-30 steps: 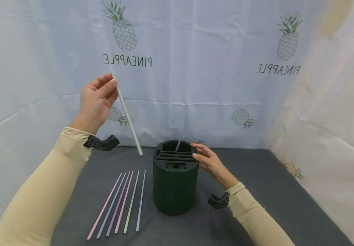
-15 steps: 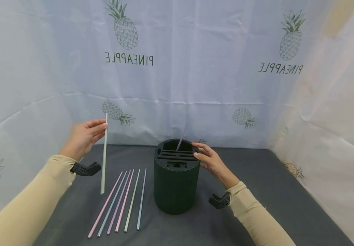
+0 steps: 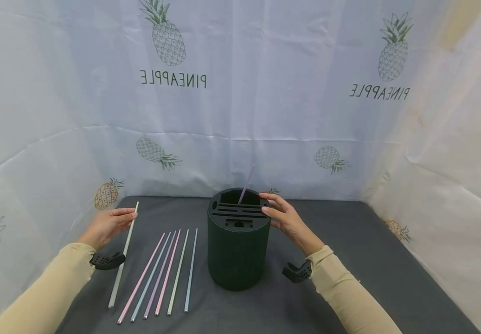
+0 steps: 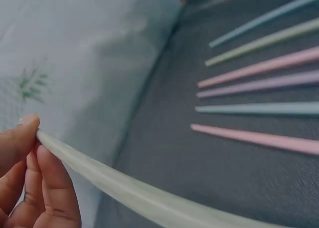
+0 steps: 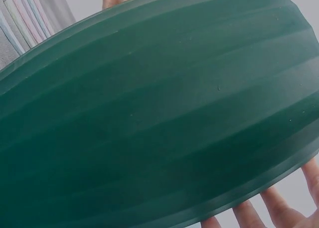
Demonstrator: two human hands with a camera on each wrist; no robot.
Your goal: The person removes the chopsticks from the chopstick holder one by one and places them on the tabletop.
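In the head view, my left hand (image 3: 104, 226) pinches a pale green chopstick (image 3: 117, 283) near its thin upper end. It slants down toward the dark cloth; whether its thick end touches the cloth I cannot tell. Just right of it, several loose chopsticks (image 3: 141, 278) in pink, blue, purple and green lie side by side. A dark green utensil holder (image 3: 238, 260) with a slotted top stands upright, one purple chopstick (image 3: 246, 185) leaning in its rear opening. My right hand (image 3: 286, 220) rests on the holder's right rim; spread fingers (image 5: 249, 215) touch its edge in the right wrist view.
A dark grey cloth (image 3: 332, 287) covers the table. White curtain (image 3: 282, 102) with pineapple prints hangs behind it and along both sides. Each wrist wears a black mount (image 3: 107, 260).
My left hand has come down and to the left with the pale green chopstick, from high before the curtain to beside the chopstick row. My right hand stays at the holder.
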